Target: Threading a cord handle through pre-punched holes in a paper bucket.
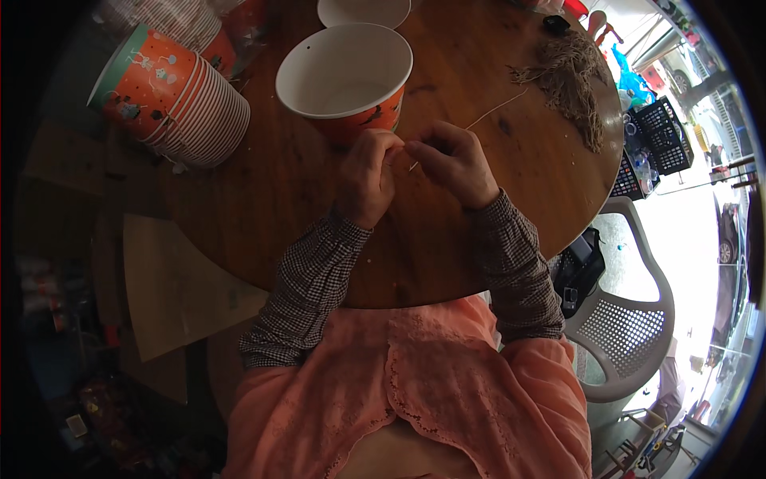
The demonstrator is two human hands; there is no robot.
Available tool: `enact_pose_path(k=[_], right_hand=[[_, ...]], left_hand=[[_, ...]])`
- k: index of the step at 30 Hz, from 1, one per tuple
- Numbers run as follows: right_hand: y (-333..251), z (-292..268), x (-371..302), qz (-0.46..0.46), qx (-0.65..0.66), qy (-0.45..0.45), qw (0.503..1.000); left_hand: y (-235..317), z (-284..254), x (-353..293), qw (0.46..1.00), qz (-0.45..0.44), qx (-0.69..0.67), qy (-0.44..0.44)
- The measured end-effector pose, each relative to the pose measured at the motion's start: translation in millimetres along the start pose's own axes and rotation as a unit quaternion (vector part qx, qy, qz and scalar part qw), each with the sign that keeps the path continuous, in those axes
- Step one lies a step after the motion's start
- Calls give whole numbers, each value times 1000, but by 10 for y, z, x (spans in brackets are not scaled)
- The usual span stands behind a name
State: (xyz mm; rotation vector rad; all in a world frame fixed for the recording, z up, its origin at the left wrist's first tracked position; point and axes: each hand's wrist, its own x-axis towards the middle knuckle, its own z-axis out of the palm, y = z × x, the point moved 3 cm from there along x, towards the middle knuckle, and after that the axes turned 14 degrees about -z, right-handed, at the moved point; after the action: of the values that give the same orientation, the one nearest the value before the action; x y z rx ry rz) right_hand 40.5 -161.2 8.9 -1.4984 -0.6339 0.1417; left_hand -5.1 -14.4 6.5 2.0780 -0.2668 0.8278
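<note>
My left hand (369,177) and my right hand (458,164) meet fingertip to fingertip above the table, in front of a paper bucket. Both are closed in a pinch on a thin tan string (495,108). From behind my right hand, one length of it runs out to the upper right over the wood, and a short bit shows below the right fingers. The fingertips hide the part between them. Just beyond my hands stands the paper bucket (367,116), orange outside and white inside, upright with its mouth facing up.
A stack of nested orange paper buckets (195,100) lies tilted at the left of the round wooden table (447,263). Behind the upright bucket is another white container (363,11). A tangled bundle of tan strings (570,88) lies at right, near a plastic chair (630,335) and black crates (662,136).
</note>
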Motion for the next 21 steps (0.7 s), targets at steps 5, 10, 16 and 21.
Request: enact_pose_path(k=[5,10,16,21], right_hand=[[51,6,16,0,96,71,993],[43,7,62,-105,131,166,972],[-145,240,-73,-261,-39,134,955],[-180,356,-12,-343,-161,44,924]], left_hand=[[171,-149,187,977,114,127,130],[162,-277,361,956,37,257,139],[-171,-271,171,961,-191,-143,138],[-341,-131,84,925,-302,-226,-50]])
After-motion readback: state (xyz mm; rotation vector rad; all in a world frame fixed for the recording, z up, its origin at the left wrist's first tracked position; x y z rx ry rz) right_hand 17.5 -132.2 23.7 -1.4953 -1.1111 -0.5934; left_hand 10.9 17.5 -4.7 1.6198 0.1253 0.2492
